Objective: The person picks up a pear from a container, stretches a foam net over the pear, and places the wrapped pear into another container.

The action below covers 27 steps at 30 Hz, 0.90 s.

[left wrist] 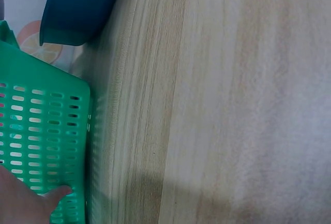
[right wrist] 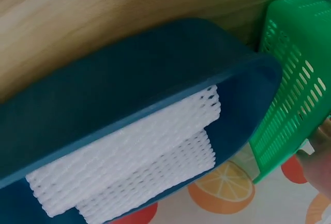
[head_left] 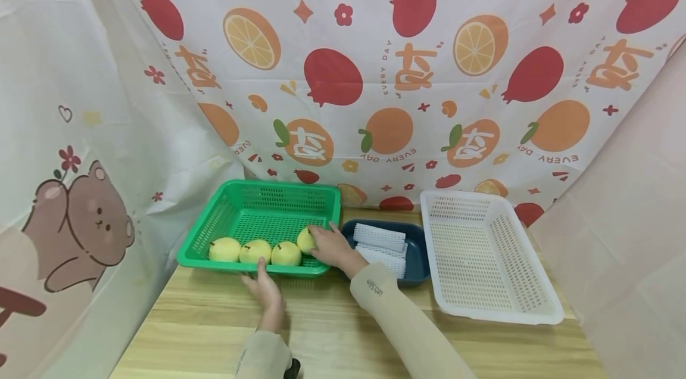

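A green basket (head_left: 261, 270) stands on the left of the table, with three pale yellow pears (head_left: 224, 249) lined up along its front side. At the row's right end my right hand (head_left: 328, 246) reaches over the basket's right rim and grips another yellow pear (head_left: 305, 241), partly hidden by the fingers. My left hand (head_left: 265, 291) holds the front rim of the basket, its thumb up at the edge by the middle pears. In the left wrist view, part of that hand (left wrist: 26, 200) lies against the slotted green wall (left wrist: 39, 125).
Right of the green basket is a dark blue tray (head_left: 418, 257) holding white foam net sleeves (head_left: 380, 238), also seen in the right wrist view. A white slotted basket (head_left: 495, 313) stands at the right. Fruit-print cloth (head_left: 370, 146) hangs behind the wooden table (head_left: 343, 331).
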Each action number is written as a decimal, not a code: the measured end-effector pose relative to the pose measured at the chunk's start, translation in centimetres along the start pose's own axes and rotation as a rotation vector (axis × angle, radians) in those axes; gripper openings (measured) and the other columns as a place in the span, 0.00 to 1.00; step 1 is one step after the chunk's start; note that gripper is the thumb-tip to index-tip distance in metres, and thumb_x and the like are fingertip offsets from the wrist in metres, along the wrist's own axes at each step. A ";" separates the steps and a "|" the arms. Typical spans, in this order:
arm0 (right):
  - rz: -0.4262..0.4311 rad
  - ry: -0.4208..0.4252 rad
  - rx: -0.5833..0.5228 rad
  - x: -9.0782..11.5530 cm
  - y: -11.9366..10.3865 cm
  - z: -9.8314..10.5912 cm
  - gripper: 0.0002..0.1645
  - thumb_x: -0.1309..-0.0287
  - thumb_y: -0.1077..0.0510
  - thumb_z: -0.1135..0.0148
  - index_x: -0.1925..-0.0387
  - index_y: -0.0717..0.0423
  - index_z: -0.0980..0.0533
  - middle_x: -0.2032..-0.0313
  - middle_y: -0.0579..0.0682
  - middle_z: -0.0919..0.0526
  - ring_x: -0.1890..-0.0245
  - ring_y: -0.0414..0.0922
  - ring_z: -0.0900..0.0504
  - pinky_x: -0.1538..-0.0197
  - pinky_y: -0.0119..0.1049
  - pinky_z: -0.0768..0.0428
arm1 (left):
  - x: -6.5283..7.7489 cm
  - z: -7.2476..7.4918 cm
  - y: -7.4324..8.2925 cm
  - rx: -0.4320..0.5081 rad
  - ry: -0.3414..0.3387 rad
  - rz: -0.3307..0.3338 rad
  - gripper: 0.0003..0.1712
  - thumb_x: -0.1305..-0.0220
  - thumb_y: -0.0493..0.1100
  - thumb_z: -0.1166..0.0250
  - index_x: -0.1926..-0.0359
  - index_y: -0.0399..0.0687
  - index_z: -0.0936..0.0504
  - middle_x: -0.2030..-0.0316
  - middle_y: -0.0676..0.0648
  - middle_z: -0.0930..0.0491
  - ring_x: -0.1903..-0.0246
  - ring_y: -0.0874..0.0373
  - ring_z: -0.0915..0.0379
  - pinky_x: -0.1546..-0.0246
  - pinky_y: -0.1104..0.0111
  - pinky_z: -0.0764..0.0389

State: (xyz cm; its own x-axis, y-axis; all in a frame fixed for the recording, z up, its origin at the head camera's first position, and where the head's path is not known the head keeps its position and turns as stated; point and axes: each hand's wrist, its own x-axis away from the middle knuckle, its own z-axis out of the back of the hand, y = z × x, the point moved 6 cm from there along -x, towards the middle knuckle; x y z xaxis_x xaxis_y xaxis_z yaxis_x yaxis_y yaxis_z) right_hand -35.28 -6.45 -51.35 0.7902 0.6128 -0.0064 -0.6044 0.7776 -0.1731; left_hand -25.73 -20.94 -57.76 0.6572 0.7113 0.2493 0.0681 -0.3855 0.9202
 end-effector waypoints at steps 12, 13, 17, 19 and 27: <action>0.100 0.247 0.097 0.2 -0.6 0.7 0.10 0.43 0.56 0.38 0.58 0.51 0.23 0.63 0.44 0.21 0.66 0.39 0.23 0.62 0.28 0.26 | -0.1 0.0 0.0 0.014 -0.002 -0.022 0.47 0.33 0.55 0.49 0.29 0.48 0.71 0.30 0.45 0.69 0.33 0.55 0.70 0.36 0.67 0.60; 0.095 0.261 0.100 0.2 -0.7 0.8 0.09 0.43 0.56 0.38 0.59 0.51 0.23 0.64 0.44 0.21 0.66 0.39 0.23 0.63 0.27 0.26 | -0.1 0.0 0.0 0.012 -0.002 -0.024 0.47 0.33 0.55 0.49 0.29 0.48 0.70 0.30 0.45 0.68 0.33 0.55 0.70 0.36 0.67 0.60; 0.070 0.301 0.137 0.4 -0.8 1.0 0.06 0.41 0.56 0.40 0.62 0.50 0.21 0.66 0.44 0.21 0.68 0.38 0.23 0.67 0.26 0.25 | 0.1 -0.1 0.0 0.018 -0.009 -0.030 0.46 0.33 0.54 0.49 0.29 0.47 0.70 0.30 0.45 0.68 0.33 0.53 0.70 0.36 0.66 0.61; 0.054 0.313 0.150 0.4 -0.8 1.1 0.05 0.40 0.56 0.41 0.64 0.50 0.21 0.68 0.44 0.21 0.70 0.38 0.23 0.69 0.26 0.25 | 0.1 -0.1 0.0 0.021 -0.010 -0.028 0.46 0.33 0.53 0.49 0.29 0.47 0.70 0.30 0.44 0.68 0.33 0.53 0.69 0.36 0.66 0.61; -0.012 0.367 0.099 0.2 -0.5 1.6 0.05 0.36 0.57 0.47 0.62 0.52 0.25 0.65 0.44 0.20 0.71 0.38 0.22 0.72 0.27 0.25 | 0.0 0.1 0.1 0.028 -0.010 -0.041 0.46 0.33 0.53 0.49 0.29 0.47 0.70 0.30 0.44 0.68 0.33 0.53 0.69 0.36 0.66 0.61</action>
State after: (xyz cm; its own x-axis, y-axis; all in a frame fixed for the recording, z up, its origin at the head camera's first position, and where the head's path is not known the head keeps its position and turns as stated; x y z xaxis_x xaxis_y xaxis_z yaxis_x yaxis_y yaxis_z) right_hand -34.98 -6.53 -49.67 0.7700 0.5268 -0.3600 -0.5878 0.8052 -0.0789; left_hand -25.65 -21.06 -57.67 0.6610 0.7210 0.2080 0.1164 -0.3723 0.9208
